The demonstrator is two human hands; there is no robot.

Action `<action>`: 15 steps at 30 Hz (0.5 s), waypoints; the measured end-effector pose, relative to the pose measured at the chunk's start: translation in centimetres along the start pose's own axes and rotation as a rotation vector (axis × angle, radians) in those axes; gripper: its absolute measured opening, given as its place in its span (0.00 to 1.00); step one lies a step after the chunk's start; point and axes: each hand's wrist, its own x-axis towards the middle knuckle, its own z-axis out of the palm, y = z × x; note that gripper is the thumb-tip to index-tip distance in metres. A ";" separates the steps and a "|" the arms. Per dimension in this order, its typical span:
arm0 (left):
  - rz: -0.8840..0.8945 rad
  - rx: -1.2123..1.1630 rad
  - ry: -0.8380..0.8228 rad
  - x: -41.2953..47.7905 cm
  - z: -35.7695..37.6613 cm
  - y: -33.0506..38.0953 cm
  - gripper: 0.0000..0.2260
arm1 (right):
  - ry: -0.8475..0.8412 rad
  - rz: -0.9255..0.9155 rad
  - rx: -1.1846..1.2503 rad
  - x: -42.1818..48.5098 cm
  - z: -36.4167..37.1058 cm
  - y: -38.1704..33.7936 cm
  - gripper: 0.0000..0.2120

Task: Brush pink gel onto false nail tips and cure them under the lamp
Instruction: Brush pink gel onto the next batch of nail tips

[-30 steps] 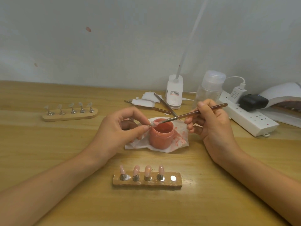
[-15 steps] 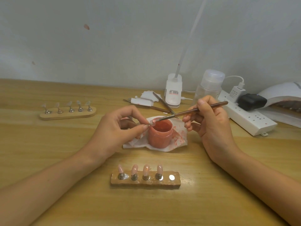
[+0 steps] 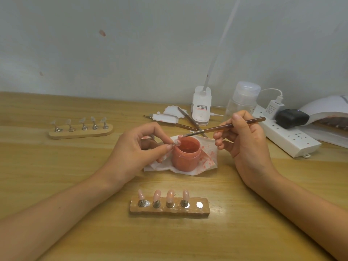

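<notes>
a: pink gel jar (image 3: 186, 155), open, on a stained tissue (image 3: 209, 159), mid table. hands?
b: left hand (image 3: 135, 153) pinches a small nail tip (image 3: 177, 142) between thumb and forefinger, over the jar's left rim. right hand (image 3: 244, 142) grips the brush (image 3: 224, 128), bristles just beside the tip. contact, can't tell.
a: other tips?
b: four pink ones upright on the near wooden holder (image 3: 188, 211). five clear ones on the far-left holder (image 3: 81, 133). curing lamp (image 3: 323, 110) at right edge, by a power strip (image 3: 290, 140).

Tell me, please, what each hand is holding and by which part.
Left hand pinches a nail tip by one end; right hand holds the brush mid-handle.
</notes>
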 end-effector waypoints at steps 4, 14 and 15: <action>-0.003 0.003 -0.002 0.0 0.0 -0.1 0.04 | -0.017 0.010 -0.059 0.0 0.1 0.2 0.11; -0.008 -0.004 -0.006 0.1 0.0 -0.1 0.06 | 0.014 0.022 -0.071 0.1 0.0 0.2 0.11; -0.011 -0.005 -0.005 0.1 0.0 -0.1 0.06 | 0.033 0.026 -0.061 0.1 -0.1 0.2 0.11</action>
